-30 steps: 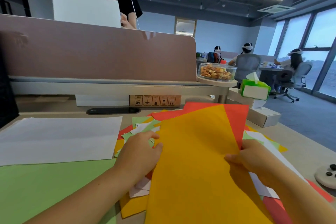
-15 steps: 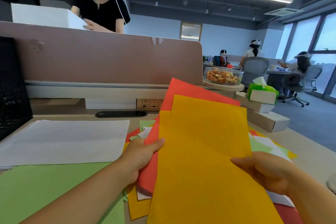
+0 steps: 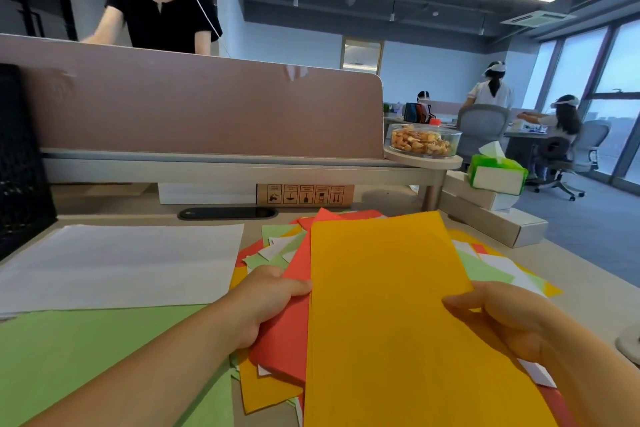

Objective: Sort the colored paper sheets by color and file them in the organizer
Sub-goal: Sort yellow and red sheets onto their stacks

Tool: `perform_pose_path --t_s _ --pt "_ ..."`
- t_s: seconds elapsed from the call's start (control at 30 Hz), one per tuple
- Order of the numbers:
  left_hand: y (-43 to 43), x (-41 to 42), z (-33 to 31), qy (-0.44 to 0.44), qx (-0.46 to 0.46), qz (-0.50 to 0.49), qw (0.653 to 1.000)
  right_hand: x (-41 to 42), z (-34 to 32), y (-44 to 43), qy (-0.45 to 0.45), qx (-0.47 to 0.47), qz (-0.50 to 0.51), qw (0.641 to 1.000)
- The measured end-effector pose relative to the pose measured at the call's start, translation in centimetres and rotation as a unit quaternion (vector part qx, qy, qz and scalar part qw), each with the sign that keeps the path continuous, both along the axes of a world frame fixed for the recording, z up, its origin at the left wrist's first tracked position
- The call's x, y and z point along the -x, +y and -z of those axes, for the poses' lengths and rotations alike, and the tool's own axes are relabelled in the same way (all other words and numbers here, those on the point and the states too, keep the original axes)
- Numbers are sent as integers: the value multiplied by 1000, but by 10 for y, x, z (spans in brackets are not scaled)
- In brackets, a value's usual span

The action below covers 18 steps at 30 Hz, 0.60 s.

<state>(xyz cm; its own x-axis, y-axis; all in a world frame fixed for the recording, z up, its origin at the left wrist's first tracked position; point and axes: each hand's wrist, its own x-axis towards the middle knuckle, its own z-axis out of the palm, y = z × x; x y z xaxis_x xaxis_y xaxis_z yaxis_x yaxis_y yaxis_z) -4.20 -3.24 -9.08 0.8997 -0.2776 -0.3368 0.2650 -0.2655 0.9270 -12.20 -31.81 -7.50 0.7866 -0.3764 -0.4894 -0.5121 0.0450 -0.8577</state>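
Note:
A large yellow sheet (image 3: 388, 305) is held above the desk, in front of me. My right hand (image 3: 502, 319) pinches its right edge. My left hand (image 3: 266, 302) grips a red sheet (image 3: 291, 329) that lies just under the yellow one, thumb on top at the seam. Beneath them lies a mixed pile of red, yellow, green and white sheets (image 3: 277, 246). A white stack (image 3: 121, 263) and a green stack (image 3: 69, 354) lie separately on the left. A black mesh organizer (image 3: 20, 163) stands at the far left edge.
A pink desk divider (image 3: 194, 107) with a shelf rail closes the back. A glass bowl of nuts (image 3: 422, 140) sits on a round stand, with a green tissue box (image 3: 497, 173) on white cartons (image 3: 495, 218) at the right. A person stands behind the divider.
The yellow and red sheets have come down closer to the pile and sit more squarely. My left hand now grips the red sheet lower on its left edge. The view has tilted upward.

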Motion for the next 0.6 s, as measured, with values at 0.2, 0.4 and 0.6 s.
perform_pose_path --t_s 0.2,0.4,0.6 --pt "2 -5 -4 4 -11 12 1000 0 4 2 -24 26 36 999" --pt "22 -7 -40 -51 41 3 998 3 -28 25 -65 -15 17 998" --pt "103 10 -74 -104 47 -44 992 -6 -56 97 -103 -58 -47 992"
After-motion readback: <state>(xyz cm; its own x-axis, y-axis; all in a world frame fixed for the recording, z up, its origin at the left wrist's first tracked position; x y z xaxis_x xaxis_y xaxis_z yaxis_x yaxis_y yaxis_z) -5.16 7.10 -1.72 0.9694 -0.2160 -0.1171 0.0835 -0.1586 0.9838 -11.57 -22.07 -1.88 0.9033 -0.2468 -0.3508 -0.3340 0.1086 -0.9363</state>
